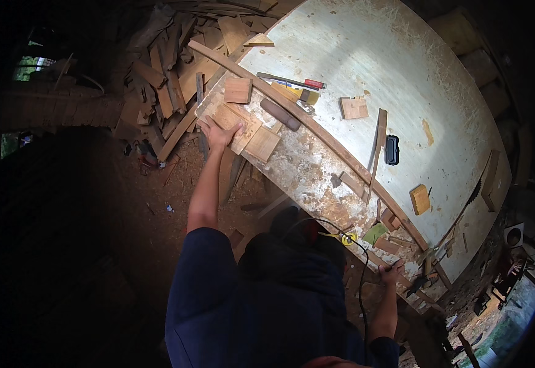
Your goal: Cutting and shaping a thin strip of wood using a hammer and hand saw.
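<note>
My left hand (218,134) presses down, fingers spread, on a flat wooden board (233,116) at the bench's left end. Against that board lies a square wood block (263,145), and a redder wood block (238,90) sits just beyond it. To their right rests a rounded brown wooden piece (280,115). At the bench's near right end, my right hand (391,273) is closed round a small dark object whose kind I cannot make out. Close to it are small wood offcuts (386,245) and a yellow tape measure (349,238).
A long wooden strip (341,161) crosses the bench, bordering a large pale sheet (402,80). On the sheet are a black tray-like case (392,150), a brush (308,96) and loose blocks. Scrap wood (169,80) is heaped at far left. A black cable (362,294) hangs before me.
</note>
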The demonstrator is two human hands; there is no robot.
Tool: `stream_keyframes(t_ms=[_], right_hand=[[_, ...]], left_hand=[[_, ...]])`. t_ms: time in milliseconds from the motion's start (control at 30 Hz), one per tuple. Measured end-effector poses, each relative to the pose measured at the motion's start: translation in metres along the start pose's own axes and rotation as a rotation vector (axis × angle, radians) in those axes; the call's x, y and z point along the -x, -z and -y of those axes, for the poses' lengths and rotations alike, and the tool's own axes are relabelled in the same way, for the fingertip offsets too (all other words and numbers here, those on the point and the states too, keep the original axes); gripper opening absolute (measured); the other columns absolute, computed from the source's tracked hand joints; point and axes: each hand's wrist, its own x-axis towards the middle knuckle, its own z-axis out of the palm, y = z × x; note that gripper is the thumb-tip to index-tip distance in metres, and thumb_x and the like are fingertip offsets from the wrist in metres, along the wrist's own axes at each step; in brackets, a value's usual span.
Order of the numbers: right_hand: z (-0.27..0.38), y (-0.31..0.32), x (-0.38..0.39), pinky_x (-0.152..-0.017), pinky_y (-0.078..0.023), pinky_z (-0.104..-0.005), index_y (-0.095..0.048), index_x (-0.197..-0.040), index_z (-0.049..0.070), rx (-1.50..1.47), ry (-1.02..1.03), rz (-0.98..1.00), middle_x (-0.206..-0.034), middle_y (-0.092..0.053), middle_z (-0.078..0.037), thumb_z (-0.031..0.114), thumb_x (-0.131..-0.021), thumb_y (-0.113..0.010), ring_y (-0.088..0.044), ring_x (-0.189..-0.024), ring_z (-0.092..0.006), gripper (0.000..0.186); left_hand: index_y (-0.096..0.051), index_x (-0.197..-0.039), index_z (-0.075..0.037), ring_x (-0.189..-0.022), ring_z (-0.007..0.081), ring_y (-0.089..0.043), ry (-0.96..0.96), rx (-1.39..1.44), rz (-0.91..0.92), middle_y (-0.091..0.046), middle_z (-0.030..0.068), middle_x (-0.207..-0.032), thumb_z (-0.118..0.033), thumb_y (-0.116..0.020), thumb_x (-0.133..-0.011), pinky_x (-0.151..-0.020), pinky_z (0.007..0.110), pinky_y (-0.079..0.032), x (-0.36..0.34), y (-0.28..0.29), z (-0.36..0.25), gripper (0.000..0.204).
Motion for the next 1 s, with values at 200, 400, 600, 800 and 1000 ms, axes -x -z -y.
stream_keyframes(t_ms=[200, 400, 600, 800, 1000], right_hand=[[0.010, 0.002, 0.003, -0.128, -0.014, -0.0540, 0.003, -0.169, 0.009, -0.017, -0.055, 0.029, -0.167, -0.012, -0.041, 0.045, -0.072, -0.094, -0.007, -0.157, -0.0542, 0.141], [-0.005, -0.006, -0.001, -0.129, -0.013, -0.0541, 0.002, -0.169, 0.009, -0.008, 0.013, -0.010, -0.169, -0.010, -0.038, 0.044, -0.074, -0.093, -0.004, -0.158, -0.0547, 0.139], [-0.011, -0.010, 0.001, -0.128, -0.014, -0.0540, 0.002, -0.168, 0.006, 0.038, 0.012, -0.027, -0.171, -0.009, -0.035, 0.043, -0.074, -0.092, -0.003, -0.158, -0.0544, 0.138], [0.001, -0.001, 0.003, -0.128, -0.015, -0.0529, 0.001, -0.168, 0.004, -0.030, -0.015, 0.010, -0.171, -0.009, -0.034, 0.039, -0.076, -0.092, -0.003, -0.158, -0.0536, 0.135], [-0.005, -0.007, -0.001, -0.128, -0.013, -0.0599, 0.000, -0.169, 0.008, -0.009, 0.020, -0.011, -0.167, -0.006, -0.042, 0.051, -0.074, -0.089, -0.006, -0.156, -0.0592, 0.138]], left_hand=[[-0.012, -0.166, 0.001, -0.151, 0.0467, -0.036, -0.020, 0.093, 0.013, -0.016, 0.0355, -0.167, -0.067, -0.097, -0.050, -0.120, 0.046, -0.042, -0.002, 0.004, 0.015, 0.159], [-0.020, -0.164, 0.004, -0.139, 0.0461, -0.052, 0.104, 0.086, -0.010, -0.047, 0.0354, -0.152, -0.065, -0.097, -0.055, -0.114, 0.047, -0.047, 0.016, 0.002, 0.013, 0.150], [-0.025, -0.162, 0.005, -0.143, 0.0447, -0.045, 0.115, -0.125, -0.093, -0.044, 0.0342, -0.154, -0.066, -0.092, -0.063, -0.120, 0.049, -0.039, 0.031, 0.008, -0.020, 0.139], [-0.021, -0.164, 0.002, -0.150, 0.0431, -0.034, -0.287, -0.048, -0.090, -0.035, 0.0302, -0.161, -0.064, -0.090, -0.068, -0.125, 0.050, -0.028, -0.006, 0.009, -0.081, 0.135], [-0.020, -0.165, -0.003, -0.144, 0.0441, -0.040, -0.275, -0.134, -0.127, -0.038, 0.0299, -0.154, -0.048, -0.094, -0.068, -0.123, 0.051, -0.032, -0.036, -0.003, -0.134, 0.130]])
